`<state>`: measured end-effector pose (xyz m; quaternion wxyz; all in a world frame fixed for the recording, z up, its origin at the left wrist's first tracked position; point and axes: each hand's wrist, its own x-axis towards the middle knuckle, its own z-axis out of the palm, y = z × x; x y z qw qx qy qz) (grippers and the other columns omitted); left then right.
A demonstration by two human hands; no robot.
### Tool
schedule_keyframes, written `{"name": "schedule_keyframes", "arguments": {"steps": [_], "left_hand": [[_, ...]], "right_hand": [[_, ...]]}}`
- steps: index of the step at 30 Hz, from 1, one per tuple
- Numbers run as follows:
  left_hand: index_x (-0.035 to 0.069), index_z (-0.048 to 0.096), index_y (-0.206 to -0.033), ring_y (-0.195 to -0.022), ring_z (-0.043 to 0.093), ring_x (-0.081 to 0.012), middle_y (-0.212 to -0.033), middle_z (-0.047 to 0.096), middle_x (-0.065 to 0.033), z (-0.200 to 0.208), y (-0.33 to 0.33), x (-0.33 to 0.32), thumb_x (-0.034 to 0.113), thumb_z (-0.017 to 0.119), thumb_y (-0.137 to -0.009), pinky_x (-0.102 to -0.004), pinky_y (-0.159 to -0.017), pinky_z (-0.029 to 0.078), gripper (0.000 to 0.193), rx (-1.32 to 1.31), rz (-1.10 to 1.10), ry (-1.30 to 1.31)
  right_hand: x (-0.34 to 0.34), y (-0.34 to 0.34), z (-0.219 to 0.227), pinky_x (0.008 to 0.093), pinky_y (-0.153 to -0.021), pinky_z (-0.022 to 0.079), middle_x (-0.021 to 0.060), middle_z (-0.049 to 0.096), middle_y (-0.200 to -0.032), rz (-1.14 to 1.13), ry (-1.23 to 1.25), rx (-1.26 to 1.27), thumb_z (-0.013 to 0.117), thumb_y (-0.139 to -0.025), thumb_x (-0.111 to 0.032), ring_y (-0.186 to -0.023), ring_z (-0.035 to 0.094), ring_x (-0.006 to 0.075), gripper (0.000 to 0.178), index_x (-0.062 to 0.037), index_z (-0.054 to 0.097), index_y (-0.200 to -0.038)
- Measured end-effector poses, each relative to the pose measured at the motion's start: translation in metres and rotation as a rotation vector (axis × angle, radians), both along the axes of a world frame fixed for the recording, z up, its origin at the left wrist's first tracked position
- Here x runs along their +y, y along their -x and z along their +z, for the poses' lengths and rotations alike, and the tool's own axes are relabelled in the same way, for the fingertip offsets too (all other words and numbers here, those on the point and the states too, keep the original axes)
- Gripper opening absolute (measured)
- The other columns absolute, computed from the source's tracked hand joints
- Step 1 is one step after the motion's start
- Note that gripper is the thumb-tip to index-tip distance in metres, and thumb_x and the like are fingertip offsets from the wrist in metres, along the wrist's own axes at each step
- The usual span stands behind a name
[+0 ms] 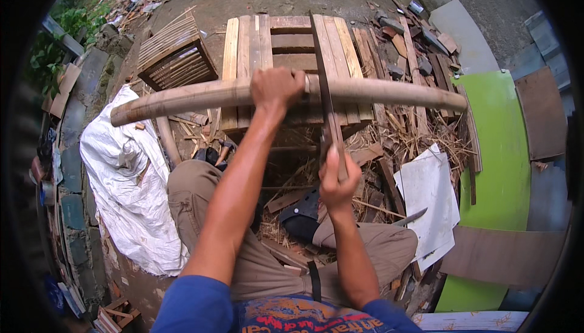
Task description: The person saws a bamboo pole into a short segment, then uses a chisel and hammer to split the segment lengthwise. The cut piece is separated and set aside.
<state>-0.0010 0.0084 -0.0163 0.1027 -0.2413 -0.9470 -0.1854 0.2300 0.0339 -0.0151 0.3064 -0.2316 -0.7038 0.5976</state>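
Note:
A thick bamboo pole [395,91] lies crosswise over a low slatted wooden bench [249,35]. My left hand [277,88] is closed over the pole near its middle. In my right hand [339,181], the fingers wrap round the handle of a handsaw [323,68]. Its long, dark blade points away from me and crosses the pole just right of my left hand, beside a pale node ring. Whether the teeth have entered the bamboo cannot be made out.
A slatted wooden crate [176,56] stands far left, above a white sack [125,181]. On the right lie a white sheet [429,202], a green panel [493,156] and scrap wood. A curved blade [410,217] rests by my right knee. Dry shavings litter the ground.

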Motion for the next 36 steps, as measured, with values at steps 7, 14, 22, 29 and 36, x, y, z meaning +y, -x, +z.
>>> {"name": "schedule_keyframes", "arguments": {"steps": [7,14,22,29,36], "left_hand": [[0.001,0.077,-0.076,-0.064,0.069,-0.0352,-0.072,0.071,-0.0212,0.001,0.005,-0.006,0.037,0.048,-0.085,-0.0429,-0.089,0.047,0.047,-0.021,0.005,-0.028],[-0.002,0.077,-0.084,-0.078,0.071,-0.0384,-0.084,0.073,-0.0244,0.012,0.004,0.001,0.040,0.046,-0.087,-0.0424,-0.089,0.049,0.052,-0.113,0.020,0.052],[-0.004,0.076,-0.085,-0.083,0.071,-0.0426,-0.086,0.071,-0.0288,0.021,0.016,0.000,0.042,0.046,-0.087,-0.0477,-0.098,0.048,0.055,-0.208,0.022,0.033],[-0.002,0.076,-0.091,-0.088,0.071,-0.0443,-0.090,0.072,-0.0278,0.028,0.020,0.009,0.041,0.048,-0.085,-0.0490,-0.090,0.053,0.052,-0.286,0.044,0.060],[-0.003,0.076,-0.096,-0.094,0.071,-0.0433,-0.098,0.072,-0.0289,0.028,0.031,0.007,0.043,0.050,-0.084,-0.0475,-0.088,0.054,0.054,-0.315,0.053,0.081]], "right_hand": [[-0.060,-0.159,-0.006,0.0310,-0.054,0.048,0.0122,0.061,-0.070,0.020,-0.141,-0.153,0.057,-0.094,-0.015,-0.058,0.059,0.0148,0.022,0.0058,0.063,-0.089],[0.004,0.017,0.001,0.0323,-0.047,0.036,0.0053,0.049,-0.061,-0.021,-0.014,0.014,0.055,-0.102,-0.022,-0.053,0.046,0.0115,0.029,-0.0035,0.056,-0.079],[-0.069,-0.142,-0.039,0.0350,-0.049,0.049,0.0143,0.059,-0.063,-0.019,-0.217,-0.081,0.059,-0.092,-0.012,-0.048,0.060,0.0234,0.019,0.0041,0.065,-0.083],[0.001,0.030,-0.008,0.0338,-0.047,0.041,0.0113,0.051,-0.058,-0.099,-0.151,0.029,0.058,-0.100,-0.021,-0.048,0.051,0.0163,0.026,-0.0036,0.059,-0.081],[-0.072,-0.134,-0.053,0.0340,-0.052,0.050,0.0128,0.057,-0.063,-0.032,-0.263,-0.087,0.056,-0.095,-0.012,-0.055,0.062,0.0198,0.020,0.0059,0.065,-0.092]]}}
